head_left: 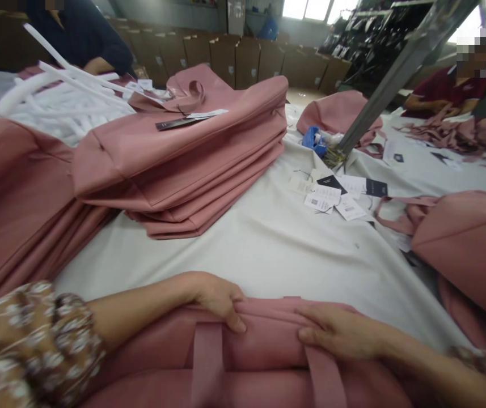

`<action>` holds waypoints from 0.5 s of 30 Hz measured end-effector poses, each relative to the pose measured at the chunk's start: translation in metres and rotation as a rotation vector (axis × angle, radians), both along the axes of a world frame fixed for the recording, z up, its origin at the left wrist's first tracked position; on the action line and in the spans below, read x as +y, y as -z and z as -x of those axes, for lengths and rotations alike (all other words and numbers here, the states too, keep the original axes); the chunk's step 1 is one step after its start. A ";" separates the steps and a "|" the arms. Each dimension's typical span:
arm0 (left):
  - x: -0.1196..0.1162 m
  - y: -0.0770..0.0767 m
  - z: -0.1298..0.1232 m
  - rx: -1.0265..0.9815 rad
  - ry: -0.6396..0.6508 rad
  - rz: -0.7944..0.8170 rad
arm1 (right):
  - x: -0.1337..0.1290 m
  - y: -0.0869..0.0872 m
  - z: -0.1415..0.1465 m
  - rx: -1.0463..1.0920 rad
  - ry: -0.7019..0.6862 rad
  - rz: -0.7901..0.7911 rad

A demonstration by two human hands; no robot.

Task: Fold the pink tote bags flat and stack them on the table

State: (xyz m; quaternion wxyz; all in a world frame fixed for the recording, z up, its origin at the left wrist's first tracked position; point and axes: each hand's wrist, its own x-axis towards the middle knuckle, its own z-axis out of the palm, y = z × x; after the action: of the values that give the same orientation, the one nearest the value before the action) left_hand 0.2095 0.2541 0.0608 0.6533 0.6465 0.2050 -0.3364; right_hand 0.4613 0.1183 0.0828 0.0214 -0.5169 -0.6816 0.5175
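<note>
Pink bag point(270, 340) lies between hands, on near side of white cloth point(277, 249). Left hand point(219, 300) pinches bag's top edge, thumb in front; right hand point(342, 331) likewise, beside strap point(326, 377).

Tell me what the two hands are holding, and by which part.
A pink bag: the left hand and right hand grip its upper edge, near the tops of its two straps.

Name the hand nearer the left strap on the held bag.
Left. The left hand is beside the top of the left strap; the right hand is farther right, by the other strap.
</note>
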 end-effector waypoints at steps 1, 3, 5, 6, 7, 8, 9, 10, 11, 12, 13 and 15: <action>0.006 0.011 -0.001 0.039 -0.018 0.043 | 0.009 0.015 -0.001 -0.030 0.017 0.010; 0.019 0.021 0.002 0.034 -0.027 0.066 | 0.023 0.038 -0.002 -0.087 0.048 -0.003; 0.028 0.017 0.014 -0.030 -0.062 0.024 | 0.029 0.048 -0.002 -0.149 0.067 -0.079; 0.031 0.011 0.024 -0.060 -0.079 -0.027 | 0.029 0.049 -0.002 -0.178 0.076 -0.117; 0.032 0.004 0.035 -0.081 -0.099 -0.090 | 0.028 0.048 -0.002 -0.205 0.085 -0.145; 0.031 -0.004 0.048 -0.091 -0.123 -0.154 | 0.027 0.045 -0.001 -0.224 0.091 -0.156; 0.028 -0.012 0.060 -0.093 -0.153 -0.210 | 0.025 0.042 -0.001 -0.230 0.091 -0.150; 0.023 -0.020 0.071 -0.099 -0.200 -0.258 | 0.024 0.039 -0.001 -0.220 0.087 -0.135; 0.016 -0.029 0.080 -0.123 -0.253 -0.308 | 0.023 0.036 -0.002 -0.198 0.083 -0.123; 0.008 -0.039 0.086 -0.159 -0.299 -0.367 | 0.022 0.033 -0.002 -0.169 0.080 -0.114; -0.002 -0.050 0.091 -0.199 -0.323 -0.432 | 0.020 0.031 -0.003 -0.138 0.079 -0.107; -0.023 -0.071 0.096 -0.252 -0.289 -0.542 | 0.012 0.030 -0.006 -0.094 0.092 -0.119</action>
State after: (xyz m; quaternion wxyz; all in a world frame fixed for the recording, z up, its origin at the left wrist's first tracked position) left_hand 0.1137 0.2314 0.1321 0.5188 0.7975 0.2942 -0.0910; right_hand 0.4672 0.1302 0.0531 0.0435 -0.5692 -0.6869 0.4497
